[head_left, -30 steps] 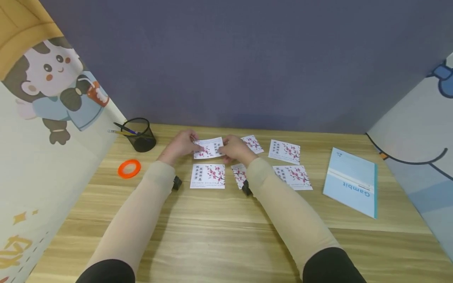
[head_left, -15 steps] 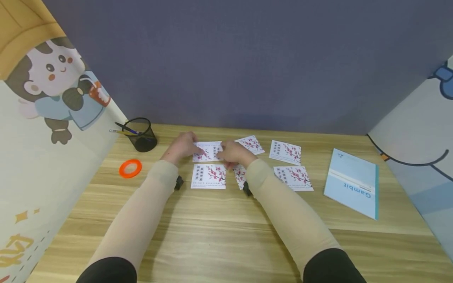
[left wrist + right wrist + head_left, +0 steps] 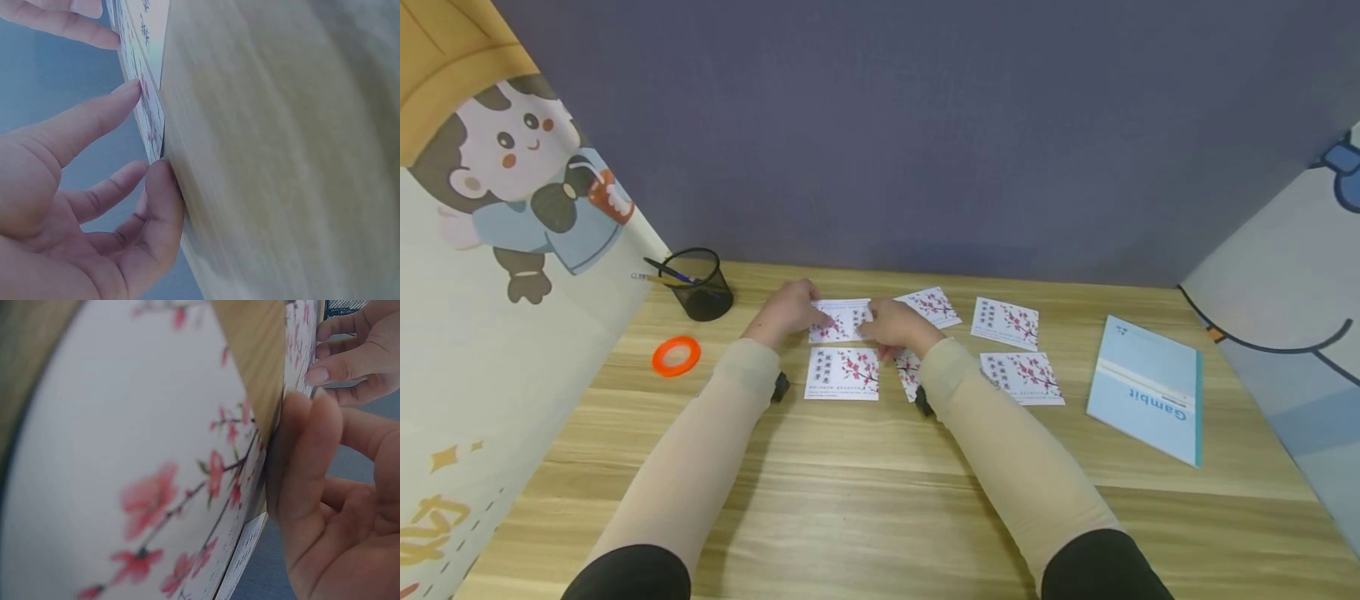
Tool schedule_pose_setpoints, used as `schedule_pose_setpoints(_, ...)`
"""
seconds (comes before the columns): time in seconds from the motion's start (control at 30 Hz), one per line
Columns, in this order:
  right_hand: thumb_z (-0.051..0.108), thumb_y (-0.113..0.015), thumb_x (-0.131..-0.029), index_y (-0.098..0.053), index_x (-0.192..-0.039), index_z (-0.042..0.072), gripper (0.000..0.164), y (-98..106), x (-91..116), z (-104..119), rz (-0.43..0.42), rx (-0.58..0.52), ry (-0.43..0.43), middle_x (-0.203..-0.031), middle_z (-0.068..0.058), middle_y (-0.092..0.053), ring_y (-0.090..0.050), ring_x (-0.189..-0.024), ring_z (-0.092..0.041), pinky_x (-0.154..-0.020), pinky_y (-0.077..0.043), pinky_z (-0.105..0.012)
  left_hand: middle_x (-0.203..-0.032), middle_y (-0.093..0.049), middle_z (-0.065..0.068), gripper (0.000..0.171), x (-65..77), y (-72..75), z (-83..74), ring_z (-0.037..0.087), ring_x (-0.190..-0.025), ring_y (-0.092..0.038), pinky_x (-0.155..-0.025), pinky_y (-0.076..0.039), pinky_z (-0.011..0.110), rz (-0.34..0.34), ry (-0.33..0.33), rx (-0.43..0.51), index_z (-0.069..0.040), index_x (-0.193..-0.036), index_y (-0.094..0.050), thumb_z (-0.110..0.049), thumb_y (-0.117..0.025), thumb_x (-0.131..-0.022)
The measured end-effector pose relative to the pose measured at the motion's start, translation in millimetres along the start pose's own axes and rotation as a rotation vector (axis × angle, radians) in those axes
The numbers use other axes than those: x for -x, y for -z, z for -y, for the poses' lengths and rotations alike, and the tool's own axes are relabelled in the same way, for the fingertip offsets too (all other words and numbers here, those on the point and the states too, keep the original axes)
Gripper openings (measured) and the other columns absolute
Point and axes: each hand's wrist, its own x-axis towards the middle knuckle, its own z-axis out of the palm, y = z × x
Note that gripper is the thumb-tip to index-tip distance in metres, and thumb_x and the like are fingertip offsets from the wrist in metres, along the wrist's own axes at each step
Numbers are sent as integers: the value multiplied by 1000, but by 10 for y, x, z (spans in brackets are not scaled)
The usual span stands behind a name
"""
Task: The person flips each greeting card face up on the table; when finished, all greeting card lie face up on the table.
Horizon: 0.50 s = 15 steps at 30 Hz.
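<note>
A white card (image 3: 841, 313) printed with pink blossoms and dark lettering lies flat or nearly flat in the back row, between both hands. My left hand (image 3: 785, 315) pinches its left end; in the left wrist view the thumb (image 3: 103, 115) is on the printed face and curled fingers meet the edge. My right hand (image 3: 902, 323) pinches the right end, its thumb and fingertips close together in the right wrist view. A matching card (image 3: 842, 374) lies just in front. Another card (image 3: 907, 372) is partly hidden by my right hand and sleeve.
More blossom cards lie to the right: a tilted one (image 3: 936, 307), a back one (image 3: 1005, 322) and a front one (image 3: 1028, 377). A light blue notebook (image 3: 1144, 390) lies beyond them. At left are an orange ring (image 3: 658, 360) and a black mesh pen cup (image 3: 709, 302).
Both hands have brought the card slightly toward me and down, just behind the front card. In the last half second hands and cards have hardly moved.
</note>
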Motion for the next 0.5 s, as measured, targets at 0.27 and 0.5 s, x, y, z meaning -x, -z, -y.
schedule_pose_setpoints(0.27, 37, -58, -110, -24, -170, 6, 75, -18, 7, -15, -11, -28, 7, -108, -20, -73, -69, -60, -17, -65, -66, -34, -138, -63, 24, 55, 34, -15, -4, 41, -121, -62, -108, -55, 57, -22, -29, -74, 4, -135, -64, -26, -83, -92)
schedule_pose_setpoints(0.5, 38, -55, -112, -33, -166, 7, 67, 87, 256, 35, -101, -119, 72, -106, -19, -71, -75, -71, -30, -75, -68, -45, -152, -50, 28, 64, 133, -29, -28, 47, -136, -54, -116, -48, 63, -46, -35, -140, 2, -137, -62, -45, -78, -96)
